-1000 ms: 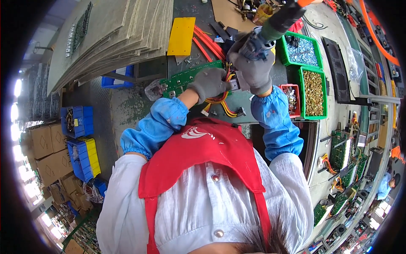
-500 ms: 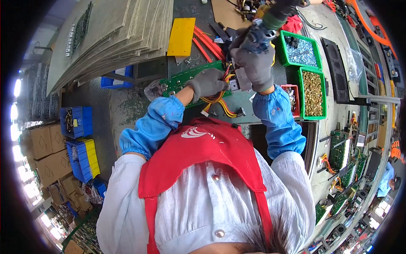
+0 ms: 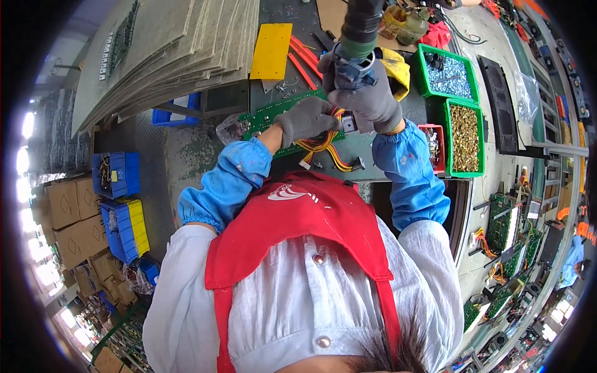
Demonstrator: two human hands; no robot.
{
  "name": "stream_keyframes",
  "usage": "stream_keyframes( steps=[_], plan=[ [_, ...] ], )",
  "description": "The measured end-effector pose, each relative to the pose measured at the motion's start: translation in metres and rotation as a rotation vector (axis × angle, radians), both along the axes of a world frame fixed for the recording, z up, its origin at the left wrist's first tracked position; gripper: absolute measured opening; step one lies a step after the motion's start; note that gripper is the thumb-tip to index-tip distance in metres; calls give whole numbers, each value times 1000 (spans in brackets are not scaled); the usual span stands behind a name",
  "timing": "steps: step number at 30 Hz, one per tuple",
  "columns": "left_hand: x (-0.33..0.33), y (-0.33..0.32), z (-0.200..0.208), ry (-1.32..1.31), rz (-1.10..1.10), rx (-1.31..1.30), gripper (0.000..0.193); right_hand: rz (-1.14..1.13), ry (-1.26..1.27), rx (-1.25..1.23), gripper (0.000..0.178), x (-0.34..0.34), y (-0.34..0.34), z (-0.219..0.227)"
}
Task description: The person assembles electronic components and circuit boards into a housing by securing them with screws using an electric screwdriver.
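A green circuit board [image 3: 260, 123] lies on the workbench in front of me. Across its right part runs a bundle of red, yellow and black wires [image 3: 323, 144], with loose connectors at the near end. My left hand [image 3: 305, 119], in a grey glove, rests over the board with its fingers curled on this bundle. My right hand [image 3: 373, 96], also gloved, is wrapped round a dark power screwdriver [image 3: 360, 40] with a green band, just right of and beyond the left hand. The hand and the board's far right end hide the tool's tip.
Green bins of silver screws [image 3: 446, 76] and brass-coloured parts [image 3: 465, 138] stand at the right, beside a small red bin [image 3: 440, 149]. A yellow plate [image 3: 271, 51] and red strips [image 3: 303, 62] lie beyond the board. Stacked grey sheets [image 3: 180, 56] rise at the left.
My right hand and the power screwdriver have shifted left, and the tool stands more upright. A yellow object to the right of the tool shows more. My left hand stays at the wires.
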State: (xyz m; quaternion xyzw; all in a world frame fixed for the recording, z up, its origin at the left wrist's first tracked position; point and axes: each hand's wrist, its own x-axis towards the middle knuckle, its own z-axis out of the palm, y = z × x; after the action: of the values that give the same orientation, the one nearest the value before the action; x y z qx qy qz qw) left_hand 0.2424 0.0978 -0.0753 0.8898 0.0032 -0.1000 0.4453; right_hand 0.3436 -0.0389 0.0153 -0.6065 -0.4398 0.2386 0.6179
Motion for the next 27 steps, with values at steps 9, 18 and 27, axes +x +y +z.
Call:
stream_keyframes(
  steps=[9, 18, 27],
  plan=[
    [-6, -4, 15, 134, 69, -94, 32, -65, 29, 67, 46, 4, -2, -14],
    [3, -3, 23, 155, 75, -113, 31, -220, -2, 121, 36, 15, 1, -11],
    [-15, 0, -19, -370, -183, 60, 28, -178, 215, 31, 43, -18, -16, -14]
  ],
)
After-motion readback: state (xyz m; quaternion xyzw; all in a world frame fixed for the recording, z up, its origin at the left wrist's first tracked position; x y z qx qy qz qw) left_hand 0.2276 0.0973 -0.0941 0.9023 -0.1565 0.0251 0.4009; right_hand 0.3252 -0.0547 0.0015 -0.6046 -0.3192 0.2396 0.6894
